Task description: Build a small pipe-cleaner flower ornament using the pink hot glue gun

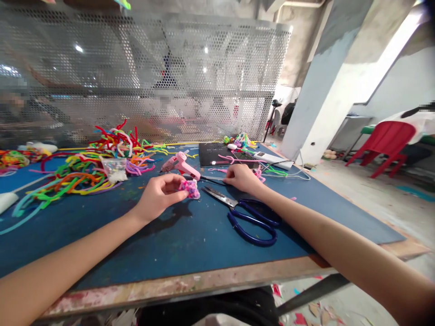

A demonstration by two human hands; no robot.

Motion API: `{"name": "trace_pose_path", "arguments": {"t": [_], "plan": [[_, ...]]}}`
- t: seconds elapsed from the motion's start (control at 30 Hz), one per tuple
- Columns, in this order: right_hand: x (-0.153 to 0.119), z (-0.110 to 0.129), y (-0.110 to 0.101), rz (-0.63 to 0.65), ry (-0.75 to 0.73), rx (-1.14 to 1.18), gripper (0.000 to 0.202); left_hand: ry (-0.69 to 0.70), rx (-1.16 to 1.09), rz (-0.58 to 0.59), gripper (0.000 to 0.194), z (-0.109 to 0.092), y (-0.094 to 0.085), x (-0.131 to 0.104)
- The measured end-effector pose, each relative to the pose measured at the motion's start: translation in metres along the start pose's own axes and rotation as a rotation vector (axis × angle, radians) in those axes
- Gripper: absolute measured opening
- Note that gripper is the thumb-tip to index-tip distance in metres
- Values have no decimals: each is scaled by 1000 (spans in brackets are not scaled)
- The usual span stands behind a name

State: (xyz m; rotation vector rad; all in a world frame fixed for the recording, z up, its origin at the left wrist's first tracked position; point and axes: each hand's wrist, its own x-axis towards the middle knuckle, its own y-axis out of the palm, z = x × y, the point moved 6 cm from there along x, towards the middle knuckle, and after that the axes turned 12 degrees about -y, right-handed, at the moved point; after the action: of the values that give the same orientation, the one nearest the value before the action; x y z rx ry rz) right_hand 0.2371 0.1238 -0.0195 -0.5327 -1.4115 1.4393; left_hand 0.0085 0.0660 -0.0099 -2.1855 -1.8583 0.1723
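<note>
My left hand (159, 197) pinches a small fuzzy pink-and-purple piece (190, 189), seemingly of pipe cleaner, just above the table. My right hand (243, 177) is low over the mat with its fingers pressed together. The black cord of the pink glue gun (180, 165) and a pale thin strip (215, 178) run to its fingertips; what they grip, if anything, is hidden. Between the hands and nearer me lie large scissors (252, 219) with dark blue handles, blades pointing to the far left. The glue gun rests just beyond my left hand.
Colourful pipe cleaners (84, 174) are heaped at left, with a clear bag (115, 170) of white bits on them. A black flat panel (212, 155) and white power strip (273, 160) lie behind my right hand. A perforated metal screen (142, 81) borders the table's back.
</note>
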Motion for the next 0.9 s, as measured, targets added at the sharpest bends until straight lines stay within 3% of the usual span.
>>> {"name": "trace_pose_path", "arguments": {"t": [0.5, 0.9], "plan": [[0, -11, -4, 44, 18, 86, 34, -8, -38, 19, 28, -4, 3, -1], [2, 2, -2, 1, -82, -82, 15, -1, -16, -2, 27, -7, 3, -3]]}}
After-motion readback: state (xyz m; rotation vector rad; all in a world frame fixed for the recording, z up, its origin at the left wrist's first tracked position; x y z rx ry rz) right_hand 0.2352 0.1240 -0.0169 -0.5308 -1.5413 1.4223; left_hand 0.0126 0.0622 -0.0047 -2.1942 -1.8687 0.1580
